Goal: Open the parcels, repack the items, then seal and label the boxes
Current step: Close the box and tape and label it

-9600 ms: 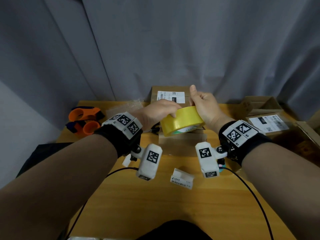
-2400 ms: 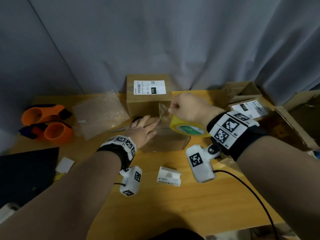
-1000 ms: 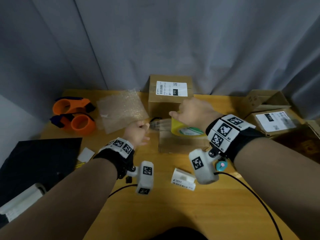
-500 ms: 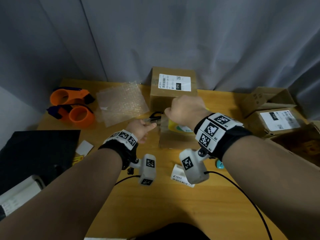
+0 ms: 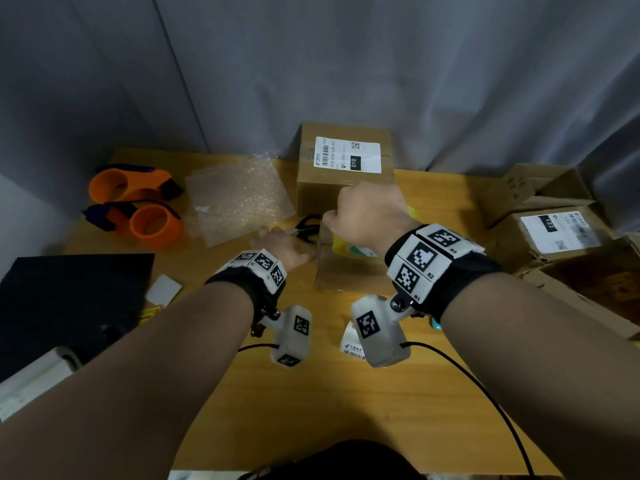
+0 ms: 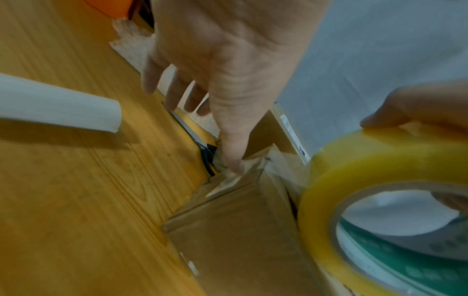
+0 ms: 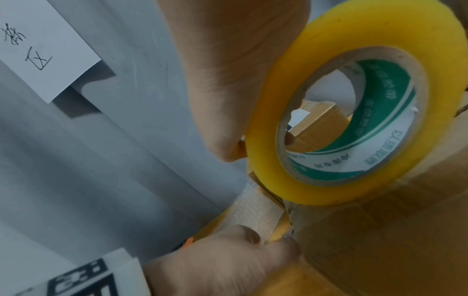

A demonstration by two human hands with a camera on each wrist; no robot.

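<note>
right hand (image 5: 367, 213): fingers curled round the yellow tape roll (image 7: 354, 112), held on edge over the small cardboard box (image 5: 349, 273)
left hand (image 6: 228, 66): fingers straight and a bit apart, fingertip pressing tape down at the box's left end
box: mid-table, just in front of the labelled parcel (image 5: 344, 168)
scissors (image 5: 306, 226): on the table just beside the left hand

**Surfaces on your bench**

You have a glossy, translucent yellow tape roll (image 7: 349, 112) with a paper core, matt brown cardboard on the small box (image 5: 349, 271), a smooth grained wooden table (image 5: 346, 410), crinkly clear bubble wrap (image 5: 239, 195), orange plastic tape dispensers (image 5: 138, 202) and a matt grey cloth curtain (image 5: 381, 64).
</note>
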